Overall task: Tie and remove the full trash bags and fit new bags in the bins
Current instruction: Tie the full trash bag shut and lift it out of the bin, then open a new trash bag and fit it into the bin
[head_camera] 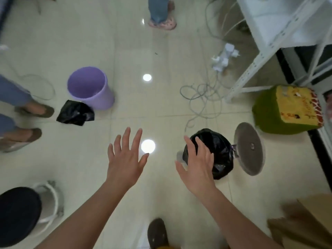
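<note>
Floor [161, 108] open between bin [89, 87], bag [217, 151]

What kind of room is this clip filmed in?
Probably an indoor workroom or office: glossy tiled floor, a white metal shelving rack with a power strip and loose cables beside it, and a purple bin.

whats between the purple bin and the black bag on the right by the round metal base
In the head view, mostly bare glossy floor tile with light reflections separates the purple bin from the full black bag; the loose grey cables lie just off that line.
</note>
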`<state>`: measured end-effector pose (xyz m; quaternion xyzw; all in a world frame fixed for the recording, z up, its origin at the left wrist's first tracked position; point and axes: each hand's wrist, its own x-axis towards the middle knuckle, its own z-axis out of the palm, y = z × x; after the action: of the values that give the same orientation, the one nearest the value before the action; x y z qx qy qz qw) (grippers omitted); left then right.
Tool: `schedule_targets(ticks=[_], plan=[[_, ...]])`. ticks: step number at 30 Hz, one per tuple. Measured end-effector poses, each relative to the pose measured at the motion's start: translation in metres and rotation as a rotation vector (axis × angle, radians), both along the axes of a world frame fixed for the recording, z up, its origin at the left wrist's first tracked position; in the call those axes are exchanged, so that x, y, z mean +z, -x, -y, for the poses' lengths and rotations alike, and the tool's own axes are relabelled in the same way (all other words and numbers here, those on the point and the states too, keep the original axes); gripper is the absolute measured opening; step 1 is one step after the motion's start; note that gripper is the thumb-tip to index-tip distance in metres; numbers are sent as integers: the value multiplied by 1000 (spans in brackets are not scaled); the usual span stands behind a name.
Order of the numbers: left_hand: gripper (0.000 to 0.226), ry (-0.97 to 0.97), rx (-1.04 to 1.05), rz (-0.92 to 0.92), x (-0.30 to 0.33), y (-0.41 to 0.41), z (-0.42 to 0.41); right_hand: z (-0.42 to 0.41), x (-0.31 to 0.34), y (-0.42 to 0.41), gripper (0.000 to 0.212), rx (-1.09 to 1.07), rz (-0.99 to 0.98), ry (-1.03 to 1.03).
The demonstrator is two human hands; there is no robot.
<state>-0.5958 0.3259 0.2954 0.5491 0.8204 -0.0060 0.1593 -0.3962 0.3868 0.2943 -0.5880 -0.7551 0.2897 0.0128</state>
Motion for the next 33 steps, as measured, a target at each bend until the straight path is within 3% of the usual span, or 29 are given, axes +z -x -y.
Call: schedule_targets(ticks=[9, 20, 33], plan=[[72, -42, 293, 33, 2, 144, -23, -70, 15, 161, 74, 219, -33, -13], [71, 1, 501, 118, -46, 260, -108, -180, -30, 308, 69, 313, -19, 71], [71, 7, 503, 153, -112, 395, -140, -220, -85, 465, 65, 332, -21, 30]])
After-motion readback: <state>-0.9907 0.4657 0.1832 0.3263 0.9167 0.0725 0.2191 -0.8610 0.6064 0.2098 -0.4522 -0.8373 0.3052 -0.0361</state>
